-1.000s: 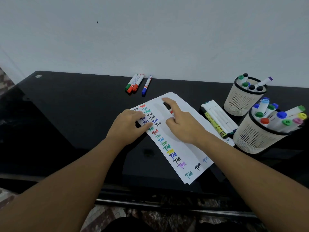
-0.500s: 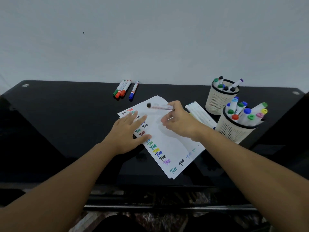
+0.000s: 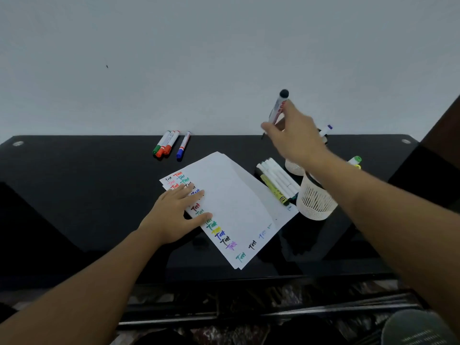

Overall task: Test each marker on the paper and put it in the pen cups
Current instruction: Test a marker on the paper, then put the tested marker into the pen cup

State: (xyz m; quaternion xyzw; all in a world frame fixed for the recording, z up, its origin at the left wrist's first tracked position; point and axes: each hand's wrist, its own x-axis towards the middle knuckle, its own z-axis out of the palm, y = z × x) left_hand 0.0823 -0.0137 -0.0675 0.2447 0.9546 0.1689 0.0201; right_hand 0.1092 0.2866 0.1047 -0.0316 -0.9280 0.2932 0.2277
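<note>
— Right of centre, what are the cups holding?

— Two white mesh pen cups are standing on the black table (image 3: 74, 195). The near pen cup (image 3: 315, 202) is showing its mesh wall, but the right forearm is crossing over its mouth, so only a green-capped marker (image 3: 356, 159) is peeking out past the arm. The far pen cup (image 3: 295, 167) is mostly hiding behind the right hand; a purple-tipped marker (image 3: 326, 130) is sticking up beyond the hand, apparently from it.

— And the marker being tested?

— The right hand (image 3: 296, 143) is gripping the black-capped marker (image 3: 278, 108) in the upper right of the frame. Its fingers are curling round the lower barrel, and the capped end is pointing up past the fingertips, tilted slightly right, against the pale wall.

— What is the left hand doing?

— The left hand (image 3: 174, 215) is lying flat with fingers straight, pressing on the left edge of the paper (image 3: 236, 195), over the column of coloured test marks.

— Anything else lying about?

— A bundle of white markers (image 3: 278, 181) is resting just left of the cups, overlapping the paper's right edge. Four capped markers (image 3: 170, 144), green, two red and blue, are lying at the table's far edge, centre frame.
</note>
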